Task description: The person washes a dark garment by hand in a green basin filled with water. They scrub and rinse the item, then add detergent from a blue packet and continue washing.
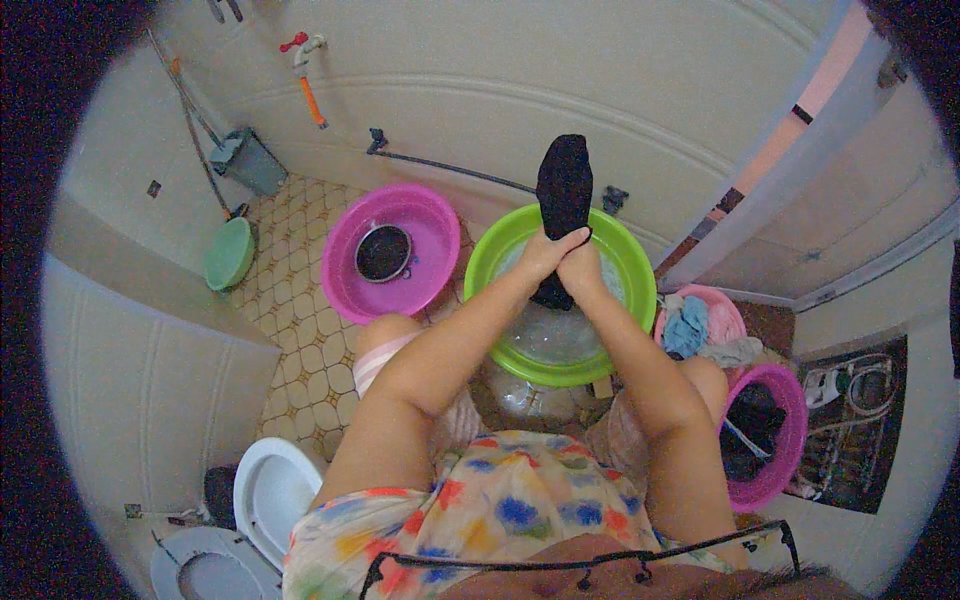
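The left hand (541, 254) and right hand (581, 270) clasp a long, black, round-tipped sock (566, 185).

Left forearm (468, 326) and right forearm (632, 348) bare, angled forward and inward, elbows bent and out to the sides. Left grip (541, 254) and right grip (579, 268) close together, touching, both clenched; fingers mostly hidden. Left knee (388, 328), right knee (707, 382) spread apart.
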{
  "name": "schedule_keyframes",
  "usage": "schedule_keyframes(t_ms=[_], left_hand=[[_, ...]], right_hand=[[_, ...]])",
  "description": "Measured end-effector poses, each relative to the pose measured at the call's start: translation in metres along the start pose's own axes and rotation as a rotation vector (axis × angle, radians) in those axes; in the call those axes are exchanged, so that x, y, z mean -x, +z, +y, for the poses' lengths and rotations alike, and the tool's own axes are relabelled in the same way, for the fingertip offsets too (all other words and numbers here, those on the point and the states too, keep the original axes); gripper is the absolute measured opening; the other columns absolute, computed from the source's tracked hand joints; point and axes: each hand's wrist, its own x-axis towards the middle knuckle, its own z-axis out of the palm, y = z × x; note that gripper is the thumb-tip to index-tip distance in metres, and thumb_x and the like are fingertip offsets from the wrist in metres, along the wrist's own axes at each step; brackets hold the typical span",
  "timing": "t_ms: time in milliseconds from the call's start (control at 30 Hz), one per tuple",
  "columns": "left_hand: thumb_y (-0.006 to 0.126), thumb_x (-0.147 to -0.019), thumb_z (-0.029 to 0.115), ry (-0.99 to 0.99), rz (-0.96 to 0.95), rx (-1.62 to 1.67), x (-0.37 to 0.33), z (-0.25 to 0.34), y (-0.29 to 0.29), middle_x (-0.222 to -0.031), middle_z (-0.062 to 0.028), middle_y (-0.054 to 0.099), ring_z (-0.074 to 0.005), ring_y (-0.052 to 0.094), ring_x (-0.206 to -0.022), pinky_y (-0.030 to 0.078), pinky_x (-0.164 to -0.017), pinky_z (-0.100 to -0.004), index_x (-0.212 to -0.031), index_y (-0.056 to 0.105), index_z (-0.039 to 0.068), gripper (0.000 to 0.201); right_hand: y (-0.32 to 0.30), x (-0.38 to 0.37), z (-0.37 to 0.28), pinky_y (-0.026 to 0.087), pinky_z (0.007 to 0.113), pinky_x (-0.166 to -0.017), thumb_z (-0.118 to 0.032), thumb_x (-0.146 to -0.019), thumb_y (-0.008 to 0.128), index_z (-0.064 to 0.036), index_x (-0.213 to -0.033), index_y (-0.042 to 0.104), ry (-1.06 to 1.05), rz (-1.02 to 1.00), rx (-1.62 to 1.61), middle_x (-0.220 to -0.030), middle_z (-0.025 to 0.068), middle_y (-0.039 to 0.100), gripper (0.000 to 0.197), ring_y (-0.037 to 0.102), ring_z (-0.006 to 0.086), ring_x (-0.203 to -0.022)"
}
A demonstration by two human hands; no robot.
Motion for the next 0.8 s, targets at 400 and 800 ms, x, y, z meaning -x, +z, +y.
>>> schedule_keyframes(t_ms=[400,800], left_hand=[[0.065,-0.072,0.02,-0.033,-0.145,0.183,-0.002,0.021,-0.013,-0.093,-0.0064,0.059,-0.0179,0.056,-0.08,0.045,-0.074,-0.0315,-0.105,0.055,0.003,0.039],[0.061,-0.07,0.011,-0.229,-0.054,0.479,0.011,0.06,-0.015,-0.075,-0.0058,0.059,-0.0167,0.057,-0.064,0.046,-0.059,-0.0303,-0.085,0.058,0.003,0.017]], right_hand=[[-0.053,0.023,-0.042,0.026,0.038,-0.1,-0.028,-0.07,0.068,-0.0037,-0.126,0.038,-0.306,-0.206,0.093,-0.127,0.0132,0.041,0.068,0.037,0.0274,-0.119],[-0.043,0.014,-0.006,0.043,0.035,-0.087,-0.054,-0.086,0.037,-0.007,-0.118,0.05,0.368,-0.375,-0.901,-0.115,0.0078,0.054,0.058,0.055,0.0203,-0.101]])
